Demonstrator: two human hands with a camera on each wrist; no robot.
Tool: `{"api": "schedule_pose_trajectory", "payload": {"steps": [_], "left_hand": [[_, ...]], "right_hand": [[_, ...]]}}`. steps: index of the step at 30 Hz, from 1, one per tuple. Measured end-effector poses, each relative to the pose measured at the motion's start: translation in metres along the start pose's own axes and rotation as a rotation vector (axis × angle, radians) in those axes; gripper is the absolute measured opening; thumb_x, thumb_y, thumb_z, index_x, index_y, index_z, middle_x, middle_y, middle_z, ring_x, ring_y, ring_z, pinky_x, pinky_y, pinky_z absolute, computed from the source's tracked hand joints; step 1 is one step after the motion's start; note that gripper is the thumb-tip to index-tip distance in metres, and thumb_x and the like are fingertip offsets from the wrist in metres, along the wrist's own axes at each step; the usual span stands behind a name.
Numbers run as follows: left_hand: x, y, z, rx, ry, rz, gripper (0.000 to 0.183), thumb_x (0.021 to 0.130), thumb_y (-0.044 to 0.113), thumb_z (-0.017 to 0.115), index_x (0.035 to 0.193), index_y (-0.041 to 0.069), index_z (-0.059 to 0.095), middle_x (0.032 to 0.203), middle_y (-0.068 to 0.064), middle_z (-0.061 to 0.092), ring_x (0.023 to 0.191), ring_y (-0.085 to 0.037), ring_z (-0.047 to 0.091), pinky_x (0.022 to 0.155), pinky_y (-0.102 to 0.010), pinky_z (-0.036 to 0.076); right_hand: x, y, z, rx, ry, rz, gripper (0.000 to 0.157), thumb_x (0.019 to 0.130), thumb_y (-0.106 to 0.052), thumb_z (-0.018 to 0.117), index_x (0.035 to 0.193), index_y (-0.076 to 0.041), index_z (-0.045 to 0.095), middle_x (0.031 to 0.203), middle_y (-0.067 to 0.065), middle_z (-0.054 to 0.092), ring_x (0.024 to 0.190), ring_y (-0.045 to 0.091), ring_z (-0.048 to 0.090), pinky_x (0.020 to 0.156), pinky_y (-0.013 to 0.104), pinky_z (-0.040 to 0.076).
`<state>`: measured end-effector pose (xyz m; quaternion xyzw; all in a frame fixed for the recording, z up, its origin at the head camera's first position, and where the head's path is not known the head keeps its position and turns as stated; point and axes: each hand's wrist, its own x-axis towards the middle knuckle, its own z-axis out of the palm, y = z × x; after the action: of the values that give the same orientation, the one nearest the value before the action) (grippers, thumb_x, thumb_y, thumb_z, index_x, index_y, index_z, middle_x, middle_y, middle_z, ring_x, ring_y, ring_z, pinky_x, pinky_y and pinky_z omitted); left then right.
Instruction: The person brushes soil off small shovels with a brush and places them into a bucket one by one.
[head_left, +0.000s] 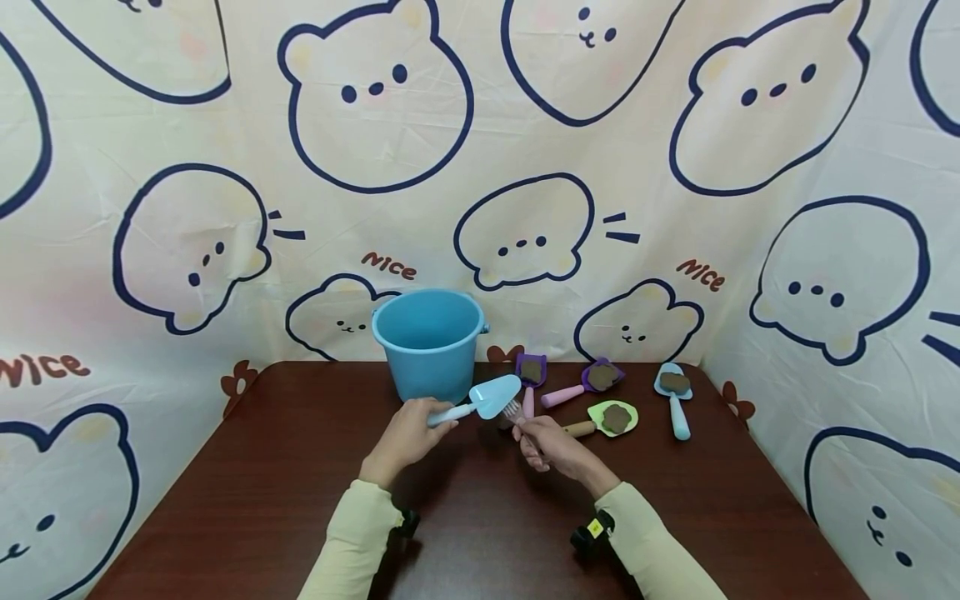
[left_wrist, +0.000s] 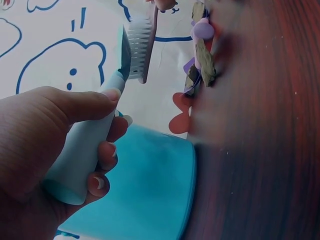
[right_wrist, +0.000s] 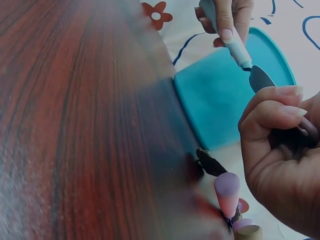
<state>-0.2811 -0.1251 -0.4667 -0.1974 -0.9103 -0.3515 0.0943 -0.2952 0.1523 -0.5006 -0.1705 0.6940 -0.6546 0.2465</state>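
My left hand (head_left: pixel 405 440) grips the handle of a light blue toy trowel (head_left: pixel 495 397), thumb along the handle in the left wrist view. Its blade points to the right, and no lump shows on it. My right hand (head_left: pixel 558 450) holds a small brush (head_left: pixel 513 410) with pale bristles; in the left wrist view the bristles (left_wrist: pixel 139 47) lie right at the trowel's blade. Curled fingers hide most of the brush's handle in the right wrist view. Just behind the left hand stands a blue bucket (head_left: pixel 431 367).
To the right on the dark wooden table (head_left: pixel 480 533) lie a purple shovel (head_left: pixel 531 358), a second purple shovel (head_left: pixel 617 370), a green shovel (head_left: pixel 632 410) and a blue shovel (head_left: pixel 667 369). Each bears a brown lump. A printed curtain (head_left: pixel 517 150) hangs behind the table and at its sides.
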Motion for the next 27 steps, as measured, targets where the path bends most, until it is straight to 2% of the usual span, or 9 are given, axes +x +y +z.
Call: {"api": "schedule_pose_trajectory", "payload": {"steps": [7, 16, 21, 27], "left_hand": [[0.000, -0.002, -0.002, 0.011, -0.008, 0.019, 0.021, 0.091, 0.012, 0.077, 0.111, 0.005, 0.077, 0.098, -0.005, 0.073, 0.082, -0.016, 0.061, 0.077, -0.040, 0.056], [-0.001, -0.006, -0.003, 0.001, -0.020, 0.017, 0.020, 0.091, 0.011, 0.076, 0.110, 0.005, 0.078, 0.098, -0.004, 0.074, 0.082, -0.015, 0.062, 0.077, -0.039, 0.056], [-0.002, -0.007, -0.004, -0.003, -0.018, 0.022, 0.020, 0.091, 0.011, 0.077, 0.110, 0.005, 0.078, 0.097, -0.004, 0.074, 0.081, -0.016, 0.061, 0.076, -0.039, 0.055], [-0.001, -0.007, -0.005, -0.003, -0.021, -0.002, 0.019, 0.091, 0.011, 0.077, 0.109, 0.007, 0.078, 0.095, -0.002, 0.073, 0.079, -0.015, 0.059, 0.075, -0.035, 0.053]], "right_hand": [[-0.001, -0.002, -0.004, 0.002, 0.011, -0.009, 0.034, 0.113, -0.027, 0.030, 0.095, -0.003, 0.046, 0.057, -0.005, 0.039, 0.044, 0.007, 0.038, 0.042, 0.023, 0.030], [-0.003, -0.004, -0.010, -0.008, 0.017, -0.019, 0.036, 0.112, -0.029, 0.031, 0.098, 0.001, 0.045, 0.058, -0.005, 0.039, 0.045, 0.008, 0.038, 0.043, 0.023, 0.031], [-0.004, -0.006, -0.012, -0.002, 0.028, -0.028, 0.034, 0.112, -0.027, 0.030, 0.096, -0.001, 0.046, 0.057, -0.005, 0.039, 0.045, 0.008, 0.037, 0.043, 0.023, 0.031], [-0.005, -0.007, -0.015, 0.003, 0.031, -0.034, 0.034, 0.113, -0.026, 0.028, 0.094, -0.005, 0.046, 0.056, -0.005, 0.038, 0.044, 0.007, 0.037, 0.042, 0.023, 0.030]]}}
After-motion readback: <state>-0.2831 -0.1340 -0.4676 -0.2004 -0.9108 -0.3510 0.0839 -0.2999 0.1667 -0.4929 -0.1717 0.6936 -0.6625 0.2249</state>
